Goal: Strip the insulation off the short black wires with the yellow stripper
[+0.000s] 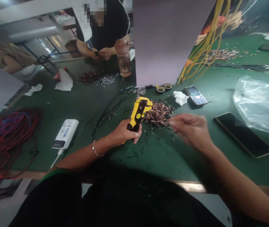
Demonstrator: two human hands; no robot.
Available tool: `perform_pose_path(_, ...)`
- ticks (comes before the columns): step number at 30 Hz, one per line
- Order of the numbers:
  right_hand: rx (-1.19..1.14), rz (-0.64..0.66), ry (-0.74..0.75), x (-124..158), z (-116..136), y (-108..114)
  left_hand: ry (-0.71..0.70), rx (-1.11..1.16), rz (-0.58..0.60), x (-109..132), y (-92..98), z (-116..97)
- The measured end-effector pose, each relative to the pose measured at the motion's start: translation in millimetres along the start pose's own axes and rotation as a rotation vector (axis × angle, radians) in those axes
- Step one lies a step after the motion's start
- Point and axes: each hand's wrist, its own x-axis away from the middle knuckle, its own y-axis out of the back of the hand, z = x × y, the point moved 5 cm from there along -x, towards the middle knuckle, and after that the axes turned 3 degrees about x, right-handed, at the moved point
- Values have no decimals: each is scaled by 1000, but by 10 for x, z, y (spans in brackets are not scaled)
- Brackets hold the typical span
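My left hand (127, 131) is wrapped round the handles of a yellow and black wire stripper (138, 111), its head pointing away from me. Just right of the tool lies a heap of short copper and black wire scraps (160, 113). At the heap's right edge, my right hand (191, 127) is closed in a pinch; what its fingertips hold is too small to make out. A short dark wire piece (173, 136) shows just below those fingers. Long black wires (103, 115) with bare tips stretch across the table left of the stripper.
A red and blue wire bundle (11, 138) and a white power bank (65, 134) lie left. Rightward are a keypad phone (195, 95), smartphone (243, 135) and plastic bag (262, 104). A pale partition (167, 41) stands ahead; co-workers' hands (103, 53) work beyond, near a bottle (124, 63).
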Motion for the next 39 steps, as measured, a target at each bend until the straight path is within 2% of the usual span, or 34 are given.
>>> perform_pose_path(3, 38, 70, 34, -30, -5, -71, -12, 97, 85, -19, 3, 1)
perform_pose_path(6, 36, 82, 13, -15, -26, -141, -5, 188, 161, -19, 7, -9)
perform_pose_path(10, -4, 21, -24, 17, -32, -134, 45, 287, 255, -4, -14, -27)
perform_pose_path(14, -23, -79, 34, 23, 6, -77, 83, 313, 325, 19, -72, -56)
perform_pose_path(26, 246, -280, 180, 67, 55, 42, 98, 282, 296, 17, -89, -26)
perform_pose_path(39, 512, -317, 451, 197, 267, -86, 125, 282, 352, 60, -130, 87)
